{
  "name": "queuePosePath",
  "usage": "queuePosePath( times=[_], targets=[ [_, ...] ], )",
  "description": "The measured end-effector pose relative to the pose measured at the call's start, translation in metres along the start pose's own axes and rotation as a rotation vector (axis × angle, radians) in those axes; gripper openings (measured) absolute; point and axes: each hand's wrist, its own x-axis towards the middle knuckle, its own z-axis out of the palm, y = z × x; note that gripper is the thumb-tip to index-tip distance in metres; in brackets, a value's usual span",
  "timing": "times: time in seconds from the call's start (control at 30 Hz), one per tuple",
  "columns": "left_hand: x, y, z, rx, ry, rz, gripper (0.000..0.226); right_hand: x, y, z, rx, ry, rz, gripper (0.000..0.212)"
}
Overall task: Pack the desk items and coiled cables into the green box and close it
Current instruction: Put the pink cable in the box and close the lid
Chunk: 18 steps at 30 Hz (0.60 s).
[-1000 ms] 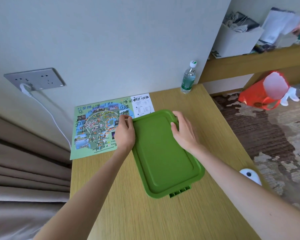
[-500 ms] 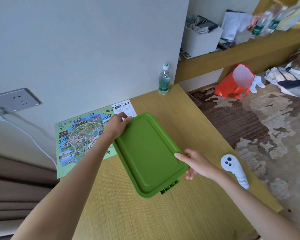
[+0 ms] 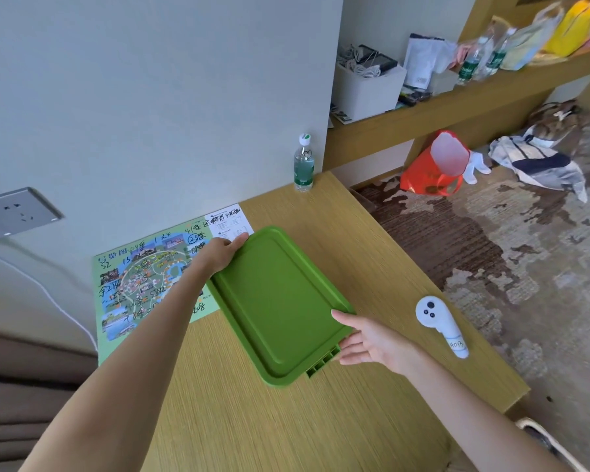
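The green box (image 3: 280, 301) lies on the wooden desk (image 3: 321, 420) with its lid on; whatever is inside is hidden. My left hand (image 3: 223, 252) rests on the lid's far left corner, fingers fairly straight along the edge. My right hand (image 3: 365, 342) touches the near right corner of the box, fingers extended against its rim and side. No cables or loose desk items are visible on the desk.
A colourful map sheet (image 3: 140, 284) lies left of the box against the wall. A water bottle (image 3: 304, 165) stands at the desk's back. A white controller (image 3: 440, 325) lies near the right edge. A wall socket (image 3: 14, 212) holds a white cable. Shelves hold clutter.
My right hand slid from the lid's far right edge down to its near right corner. My left hand moved to the far left corner. The camera view swung right.
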Motion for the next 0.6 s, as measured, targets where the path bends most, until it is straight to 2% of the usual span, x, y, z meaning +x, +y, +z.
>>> queuePosePath(
  times=[0.1,0.23,0.37,0.43,0.53,0.6],
  targets=[
    [-0.004,0.002,0.0,0.057,0.013,-0.003,0.09,-0.001,0.004,0.006,0.063,0.013,0.014,0.075],
    [-0.011,0.001,-0.002,0.055,0.01,-0.016,0.083,-0.002,0.006,0.009,0.136,0.051,-0.043,0.048],
    [-0.018,-0.006,-0.006,-0.041,0.065,-0.034,0.08,0.003,-0.009,0.005,0.211,0.117,-0.167,0.047],
    [-0.021,-0.007,-0.01,-0.112,0.11,-0.029,0.08,0.006,-0.02,0.006,0.15,0.213,-0.239,0.048],
    [-0.029,-0.012,-0.021,-0.133,0.178,-0.017,0.07,0.011,-0.042,0.012,-0.088,0.385,-0.345,0.046],
    [-0.034,-0.021,-0.029,-0.164,0.215,-0.028,0.067,0.016,-0.062,0.018,-0.222,0.416,-0.39,0.047]
  ],
)
